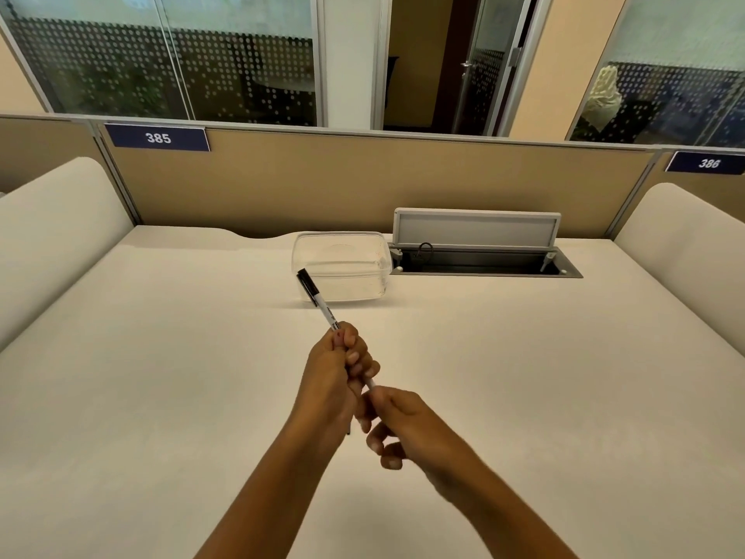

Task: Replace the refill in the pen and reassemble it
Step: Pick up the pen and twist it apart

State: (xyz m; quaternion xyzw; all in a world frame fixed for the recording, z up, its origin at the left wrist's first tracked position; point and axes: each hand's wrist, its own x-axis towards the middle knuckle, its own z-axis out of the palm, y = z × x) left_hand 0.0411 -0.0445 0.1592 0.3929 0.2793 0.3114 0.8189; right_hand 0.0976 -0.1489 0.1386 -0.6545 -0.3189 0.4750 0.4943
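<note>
A white pen (322,310) with a black cap at its far end is held above the middle of the desk, pointing away and to the left. My left hand (338,369) grips the pen's barrel, fingers curled round it. My right hand (397,421) pinches the near end of the pen, just below the left hand. Only a short white stretch of the barrel shows between the two hands. The refill itself is hidden.
A clear plastic container (342,268) stands behind the pen tip. Right of it an open cable hatch (479,260) is sunk in the desk, lid raised. A tan partition (363,183) closes the back; padded dividers stand left and right.
</note>
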